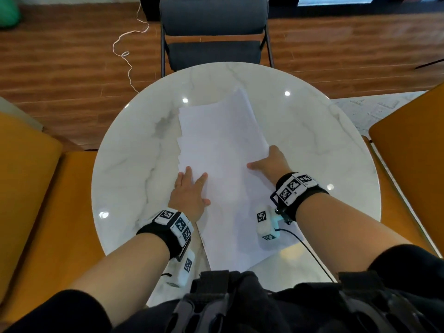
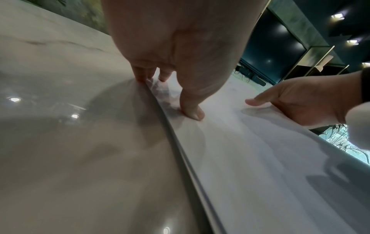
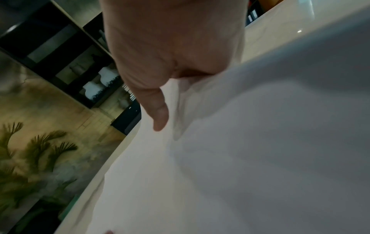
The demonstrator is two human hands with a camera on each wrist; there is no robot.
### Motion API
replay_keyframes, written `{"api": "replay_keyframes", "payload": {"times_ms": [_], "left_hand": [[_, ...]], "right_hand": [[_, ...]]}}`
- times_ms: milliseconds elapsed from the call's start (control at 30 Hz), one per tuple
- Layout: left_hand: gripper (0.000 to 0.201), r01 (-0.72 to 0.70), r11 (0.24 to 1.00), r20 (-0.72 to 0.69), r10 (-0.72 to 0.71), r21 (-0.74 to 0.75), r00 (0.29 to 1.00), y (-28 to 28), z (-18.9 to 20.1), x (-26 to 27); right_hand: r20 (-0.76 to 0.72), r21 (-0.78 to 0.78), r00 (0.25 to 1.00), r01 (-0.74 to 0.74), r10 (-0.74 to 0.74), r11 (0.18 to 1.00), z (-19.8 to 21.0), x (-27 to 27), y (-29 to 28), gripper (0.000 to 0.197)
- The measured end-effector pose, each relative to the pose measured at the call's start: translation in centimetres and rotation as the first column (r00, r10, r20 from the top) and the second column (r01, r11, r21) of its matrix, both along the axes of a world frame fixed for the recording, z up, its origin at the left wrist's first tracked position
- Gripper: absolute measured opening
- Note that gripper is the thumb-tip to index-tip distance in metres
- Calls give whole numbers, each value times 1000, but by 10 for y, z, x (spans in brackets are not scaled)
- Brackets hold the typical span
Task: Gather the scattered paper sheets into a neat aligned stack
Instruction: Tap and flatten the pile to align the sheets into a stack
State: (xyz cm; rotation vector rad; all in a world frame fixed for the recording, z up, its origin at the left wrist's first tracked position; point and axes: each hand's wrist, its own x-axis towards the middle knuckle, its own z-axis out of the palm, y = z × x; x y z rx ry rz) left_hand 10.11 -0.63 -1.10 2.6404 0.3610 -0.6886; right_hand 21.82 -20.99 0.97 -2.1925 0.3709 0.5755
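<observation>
Sheets of white paper lie in a loose, overlapping pile on the middle of the round marble desk, running from the near edge toward the far edge. Their left edges are staggered and not aligned. The far corner of the pile stands raised off the desk, and the right side curves upward.

Left hand: fingers extended and flat, pressing down on the left margin of the pile near the near edge. In the left wrist view the fingertips rest on the top sheet just inside its left border; nothing is gripped.

Right hand: holds the right edge of the pile, thumb lying on top of the paper. In the right wrist view the thumb presses on the upper surface and the sheet bends up against the palm; the remaining fingers are hidden under the paper. The hand thus pinches the raised right margin.

Both wrists carry black bands with black-and-white markers. A small white box with similar markers sits over the near right part of the pile.

Beyond the far edge stands a dark chair; orange seats flank the desk at left and right. A white cord trails on the wooden floor.
</observation>
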Motion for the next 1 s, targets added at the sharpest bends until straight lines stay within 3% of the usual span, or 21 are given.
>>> {"api": "replay_keyframes", "payload": {"times_ms": [33,100,167,267,367,433,500,600,700,833,900,967,1000], "left_hand": [[74,2,1000,-1,-2,2,1000,0,0,0],[74,10,1000,-4,-10,4,1000,1,0,0],[73,21,1000,-12,-21,3,1000,1,0,0],[72,36,999,-8,-36,7,999,2,0,0],[72,44,999,-8,-44,13,999,2,-1,0],[72,46,999,-10,-46,18,999,2,-1,0],[72,49,999,-10,-48,18,999,2,-1,1],[72,60,998,-9,-59,24,998,2,0,2],[72,61,998,-10,-61,27,998,1,0,2],[72,65,997,-11,-65,37,998,2,-1,2],[71,66,997,-10,-66,38,998,2,-1,3],[71,69,997,-10,-69,40,998,2,-1,3],[71,72,996,-9,-72,43,997,2,-1,2]], "right_hand": [[-7,115,998,68,-68,991,1,2,-1,74],[-62,196,989,147,-137,970,2,9,-4,86],[-107,157,988,128,-112,979,-2,19,-8,96],[-156,50,987,-18,26,999,-20,29,-16,104],[-153,51,985,-77,84,996,-15,33,-19,101],[-158,95,986,-39,54,995,-3,32,-19,105],[-194,136,981,2,25,991,-16,40,-27,95],[-257,165,966,33,10,986,10,32,-24,91],[-317,182,948,41,19,982,20,26,-17,47],[-289,146,954,-40,81,989,-2,31,-10,83],[-274,19,955,-118,118,993,10,25,3,90],[-214,-260,959,-238,184,936,20,21,13,82],[-173,-315,966,-237,190,919,21,22,16,77]]}}
